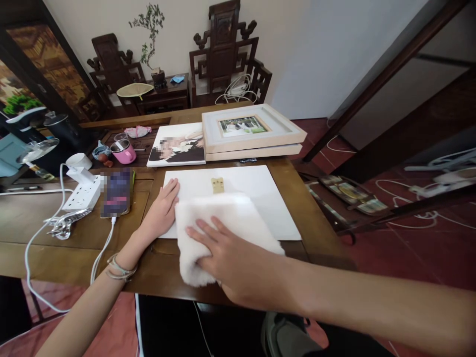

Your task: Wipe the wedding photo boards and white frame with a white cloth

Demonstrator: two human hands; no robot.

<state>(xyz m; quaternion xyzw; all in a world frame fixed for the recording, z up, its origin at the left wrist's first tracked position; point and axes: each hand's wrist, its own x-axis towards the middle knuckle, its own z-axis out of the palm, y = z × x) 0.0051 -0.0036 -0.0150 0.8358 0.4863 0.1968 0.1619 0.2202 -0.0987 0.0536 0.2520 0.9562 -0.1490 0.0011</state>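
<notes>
Right hand [238, 263], grip wide, on fluffy cloth [230, 210]; left hand [160, 213] flat; pink mug [125, 153], contents unclear.

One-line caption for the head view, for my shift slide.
Head view: right hand on a fluffy white cloth over a flat white board, left hand at its edge.

This looked like a room in a home, furnished in a traditional style. Carved dark-wood chairs [223, 44] stood against a plain pale wall [178, 20], with a potted bonsai [151, 39] on a low side table [173, 94] between them. Red tiles [323, 131] covered the floor, and framed photographs [243, 125], a pink mug [124, 151] and what was probably a kettle [55, 126] sat on the wooden table [141, 250].
</notes>
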